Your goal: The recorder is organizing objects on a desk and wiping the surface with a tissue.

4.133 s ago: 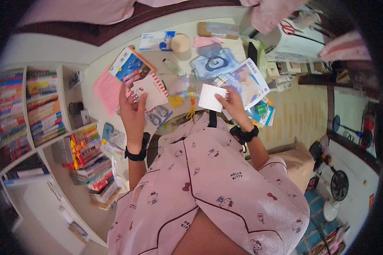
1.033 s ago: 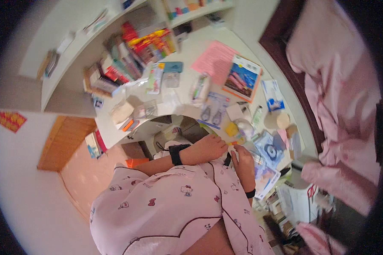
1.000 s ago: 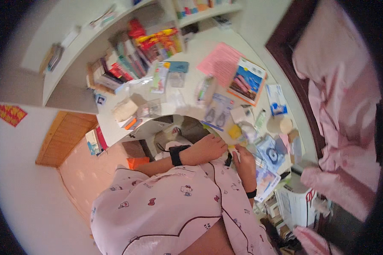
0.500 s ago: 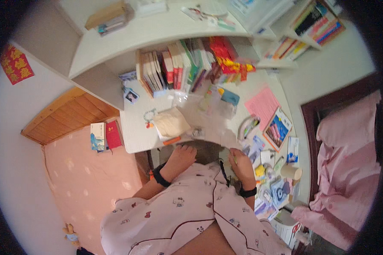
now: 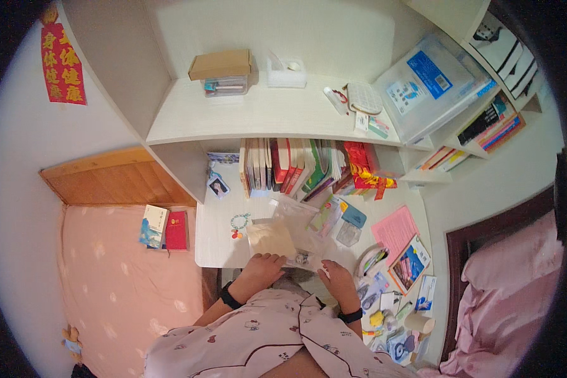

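My left hand (image 5: 258,274) lies at the desk's front edge, its loosely bent fingers resting along the lower edge of a flat cream-coloured packet (image 5: 269,238). To its right my right hand (image 5: 339,280) pinches the near corner of a clear plastic bag (image 5: 296,220). The bag spreads over the desk beside the packet, and a small dark-patterned item (image 5: 302,257) shows through its near end. Left of the packet is a beaded bracelet (image 5: 240,221) with orange-red beads. A blue-lidded clear box (image 5: 353,223) sits beyond the bag.
Behind stands a row of books (image 5: 290,167) under a shelf (image 5: 264,129). Stationery, a pink sheet (image 5: 395,228), a framed picture (image 5: 410,264) and a beige cup (image 5: 420,323) crowd the desk's right side. Two books (image 5: 177,230) lie on the pink bed at left.
The view has tilted up, so the desk sits lower in the picture and more of the upper shelf shows. My left hand has come up against the cream packet's edge.
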Available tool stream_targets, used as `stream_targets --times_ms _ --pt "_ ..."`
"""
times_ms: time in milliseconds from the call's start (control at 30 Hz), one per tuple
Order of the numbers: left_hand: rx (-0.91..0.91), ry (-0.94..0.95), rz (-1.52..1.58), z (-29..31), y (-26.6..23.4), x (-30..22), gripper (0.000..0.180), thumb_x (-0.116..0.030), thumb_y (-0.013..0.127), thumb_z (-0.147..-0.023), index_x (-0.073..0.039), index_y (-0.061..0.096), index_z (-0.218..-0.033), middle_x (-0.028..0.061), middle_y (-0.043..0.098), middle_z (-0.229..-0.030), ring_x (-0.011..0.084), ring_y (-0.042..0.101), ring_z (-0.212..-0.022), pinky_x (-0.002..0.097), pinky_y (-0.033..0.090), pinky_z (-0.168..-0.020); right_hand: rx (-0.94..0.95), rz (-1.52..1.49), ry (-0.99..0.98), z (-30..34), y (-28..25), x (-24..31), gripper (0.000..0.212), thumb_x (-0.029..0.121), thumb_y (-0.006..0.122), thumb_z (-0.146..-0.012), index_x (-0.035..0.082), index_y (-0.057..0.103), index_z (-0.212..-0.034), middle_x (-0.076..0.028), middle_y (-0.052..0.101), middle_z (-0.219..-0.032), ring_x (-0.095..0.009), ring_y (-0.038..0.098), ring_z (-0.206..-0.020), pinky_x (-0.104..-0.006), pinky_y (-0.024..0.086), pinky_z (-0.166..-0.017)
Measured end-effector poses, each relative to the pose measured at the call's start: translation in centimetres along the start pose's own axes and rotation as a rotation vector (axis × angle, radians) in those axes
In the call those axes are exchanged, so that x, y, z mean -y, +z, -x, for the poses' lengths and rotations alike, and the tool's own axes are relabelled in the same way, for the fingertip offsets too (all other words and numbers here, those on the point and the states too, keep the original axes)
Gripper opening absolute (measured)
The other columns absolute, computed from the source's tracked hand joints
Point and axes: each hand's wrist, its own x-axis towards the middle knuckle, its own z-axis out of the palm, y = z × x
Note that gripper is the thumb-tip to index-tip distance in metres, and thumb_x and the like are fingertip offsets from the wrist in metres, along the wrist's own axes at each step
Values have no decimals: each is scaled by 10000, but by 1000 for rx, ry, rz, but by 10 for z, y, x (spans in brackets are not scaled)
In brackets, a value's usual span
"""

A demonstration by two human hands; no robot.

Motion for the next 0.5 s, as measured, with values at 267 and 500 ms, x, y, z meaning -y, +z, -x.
stream_targets --times_ms 267,500 --pt "-427 42 544 -43 -160 5 259 -57 604 -894 -30 625 -1150 119 637 -1162 254 600 -1099 349 461 -951 -11 -19 -95 -42 -14 2 310 217 593 -892 -15 575 -1098 -214 643 -963 -380 623 -885 -454 505 -782" --pt "-679 132 82 -180 -273 38 232 -98 618 -892 -44 632 -1117 103 624 -1105 231 630 -947 320 513 -815 39 1 -95 -50 -19 -17 307 216 606 -892 -9 581 -1099 -200 648 -983 -361 625 -903 -431 499 -791"
